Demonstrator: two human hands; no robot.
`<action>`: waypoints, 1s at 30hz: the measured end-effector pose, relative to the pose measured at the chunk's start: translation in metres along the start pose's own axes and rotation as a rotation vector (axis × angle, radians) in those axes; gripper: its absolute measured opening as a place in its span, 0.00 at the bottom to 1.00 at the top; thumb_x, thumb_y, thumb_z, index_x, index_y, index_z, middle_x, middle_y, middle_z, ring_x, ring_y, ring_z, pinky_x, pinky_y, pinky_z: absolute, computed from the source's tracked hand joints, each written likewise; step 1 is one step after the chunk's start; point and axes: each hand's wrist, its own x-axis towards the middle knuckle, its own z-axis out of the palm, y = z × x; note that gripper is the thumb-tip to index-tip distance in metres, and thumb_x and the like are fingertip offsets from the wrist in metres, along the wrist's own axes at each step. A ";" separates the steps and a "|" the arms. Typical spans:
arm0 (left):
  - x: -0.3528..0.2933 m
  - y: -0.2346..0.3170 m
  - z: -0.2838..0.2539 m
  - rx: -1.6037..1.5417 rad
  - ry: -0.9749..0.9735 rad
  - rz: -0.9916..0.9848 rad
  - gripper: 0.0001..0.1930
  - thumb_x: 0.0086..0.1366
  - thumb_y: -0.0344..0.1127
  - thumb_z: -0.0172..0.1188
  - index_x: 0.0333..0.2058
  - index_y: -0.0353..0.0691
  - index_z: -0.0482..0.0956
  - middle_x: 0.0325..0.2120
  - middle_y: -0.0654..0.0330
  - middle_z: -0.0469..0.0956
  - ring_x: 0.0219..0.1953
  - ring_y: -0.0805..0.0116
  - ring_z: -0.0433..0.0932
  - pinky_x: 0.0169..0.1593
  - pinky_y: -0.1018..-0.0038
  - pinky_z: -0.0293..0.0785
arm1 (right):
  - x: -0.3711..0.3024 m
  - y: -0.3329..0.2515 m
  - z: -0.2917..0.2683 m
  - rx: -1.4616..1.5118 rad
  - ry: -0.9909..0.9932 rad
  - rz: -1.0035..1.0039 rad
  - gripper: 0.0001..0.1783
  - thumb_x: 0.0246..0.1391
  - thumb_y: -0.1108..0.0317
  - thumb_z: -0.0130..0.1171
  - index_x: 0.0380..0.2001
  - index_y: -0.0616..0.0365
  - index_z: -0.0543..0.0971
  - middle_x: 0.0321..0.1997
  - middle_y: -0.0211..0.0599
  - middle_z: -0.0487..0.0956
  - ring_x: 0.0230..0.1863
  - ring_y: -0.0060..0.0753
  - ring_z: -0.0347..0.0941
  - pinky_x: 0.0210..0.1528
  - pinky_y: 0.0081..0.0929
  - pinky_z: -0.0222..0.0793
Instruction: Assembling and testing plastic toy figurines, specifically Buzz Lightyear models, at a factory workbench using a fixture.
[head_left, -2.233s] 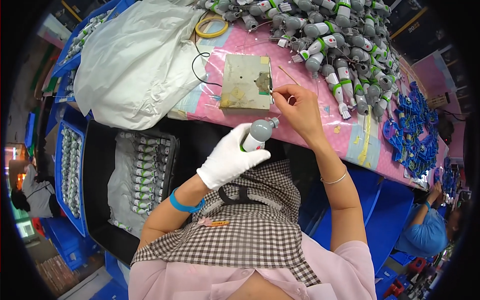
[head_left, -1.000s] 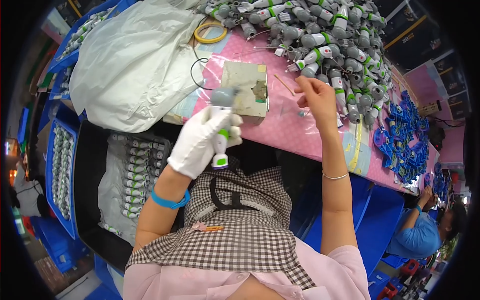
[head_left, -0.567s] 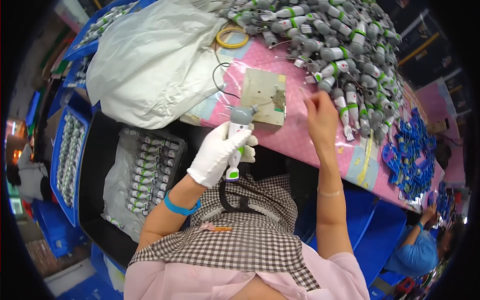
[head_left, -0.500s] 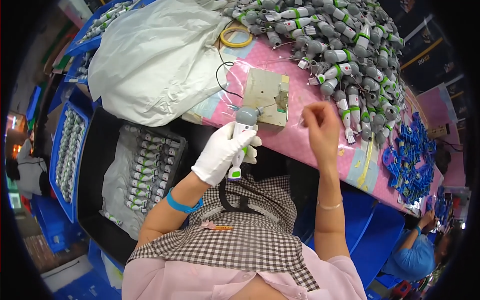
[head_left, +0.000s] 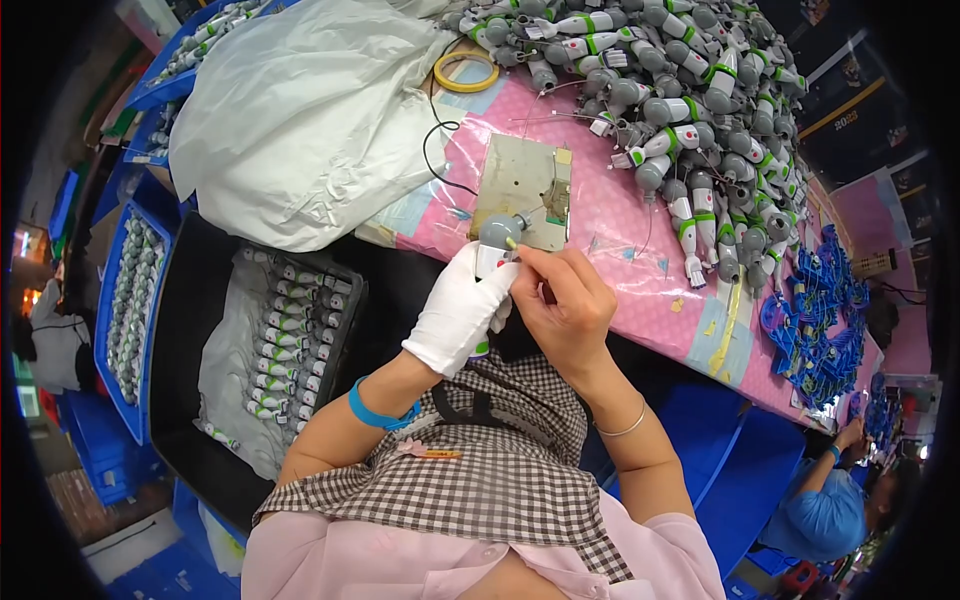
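In my white-gloved left hand I grip a toy robot arm, its grey ball-shaped end up and its white part mostly hidden by the glove. My bare right hand is closed in a pinch beside it. At its fingertips a small yellow-green piece lies against the grey end; its kind is too small to tell. Just beyond the toy arm, a flat metal box with a dark cable sits at the table's edge.
A large heap of similar toy arms covers the far table. Left stands a black crate with rows of them, beside a blue bin. A white plastic sheet, a yellow tape roll and blue parts lie around. A co-worker sits right.
My right hand has come down and left from over the table to the toy arm. The yellow-green piece now shows at the grey end. My left hand keeps its grip.
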 end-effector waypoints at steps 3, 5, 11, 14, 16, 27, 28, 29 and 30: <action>-0.002 0.003 0.003 -0.011 -0.003 0.003 0.10 0.64 0.38 0.53 0.38 0.39 0.68 0.19 0.66 0.69 0.17 0.79 0.67 0.19 0.81 0.63 | 0.002 0.002 0.001 -0.004 0.042 0.017 0.11 0.38 0.84 0.61 0.30 0.63 0.79 0.21 0.33 0.73 0.17 0.19 0.68 0.18 0.16 0.63; -0.002 0.003 0.004 -0.039 -0.009 0.005 0.10 0.64 0.38 0.53 0.38 0.38 0.68 0.19 0.66 0.69 0.17 0.79 0.67 0.19 0.80 0.63 | 0.003 0.001 0.002 -0.015 0.032 0.011 0.11 0.38 0.84 0.61 0.30 0.63 0.79 0.21 0.33 0.74 0.17 0.19 0.68 0.18 0.16 0.64; -0.002 0.000 0.008 -0.002 0.014 0.036 0.10 0.65 0.36 0.52 0.39 0.37 0.67 0.20 0.65 0.69 0.17 0.79 0.67 0.19 0.81 0.63 | 0.006 0.001 -0.003 -0.001 -0.030 -0.008 0.11 0.38 0.83 0.61 0.30 0.63 0.80 0.20 0.33 0.74 0.17 0.20 0.68 0.18 0.16 0.64; -0.002 -0.001 0.012 -0.046 0.049 0.068 0.10 0.65 0.36 0.52 0.39 0.37 0.66 0.20 0.65 0.69 0.18 0.80 0.68 0.19 0.81 0.63 | 0.006 -0.001 -0.003 0.017 -0.030 0.000 0.11 0.38 0.83 0.61 0.29 0.62 0.80 0.20 0.33 0.74 0.17 0.20 0.68 0.18 0.17 0.64; -0.002 -0.005 0.011 -0.064 0.045 0.073 0.10 0.65 0.36 0.52 0.40 0.37 0.66 0.21 0.65 0.70 0.18 0.80 0.68 0.19 0.81 0.63 | 0.005 -0.002 -0.001 0.031 -0.025 0.012 0.11 0.38 0.83 0.61 0.29 0.62 0.80 0.20 0.33 0.74 0.17 0.21 0.68 0.18 0.17 0.64; -0.001 -0.011 0.010 -0.036 0.072 0.077 0.09 0.65 0.36 0.52 0.41 0.40 0.68 0.29 0.68 0.72 0.26 0.82 0.69 0.26 0.84 0.67 | 0.005 -0.008 0.000 0.022 -0.019 0.048 0.10 0.38 0.83 0.60 0.29 0.64 0.79 0.19 0.34 0.73 0.17 0.20 0.69 0.19 0.17 0.64; -0.001 -0.013 0.009 -0.019 0.071 0.088 0.09 0.65 0.36 0.52 0.41 0.40 0.68 0.29 0.68 0.72 0.27 0.82 0.70 0.27 0.83 0.67 | 0.004 -0.007 0.000 0.021 -0.020 0.050 0.10 0.38 0.83 0.60 0.29 0.64 0.79 0.19 0.34 0.73 0.17 0.20 0.69 0.19 0.17 0.64; 0.000 -0.012 0.010 -0.020 0.071 0.089 0.09 0.65 0.36 0.52 0.41 0.40 0.68 0.29 0.68 0.72 0.27 0.82 0.70 0.27 0.83 0.67 | 0.004 -0.003 0.000 0.022 -0.005 0.071 0.10 0.38 0.83 0.60 0.28 0.64 0.79 0.19 0.33 0.73 0.17 0.20 0.68 0.19 0.17 0.64; 0.000 -0.010 0.012 -0.028 0.074 0.093 0.10 0.66 0.36 0.51 0.41 0.38 0.67 0.26 0.66 0.71 0.22 0.80 0.69 0.22 0.82 0.65 | 0.004 -0.002 0.000 0.022 0.009 0.092 0.09 0.38 0.83 0.60 0.28 0.64 0.79 0.19 0.33 0.73 0.17 0.20 0.68 0.19 0.17 0.64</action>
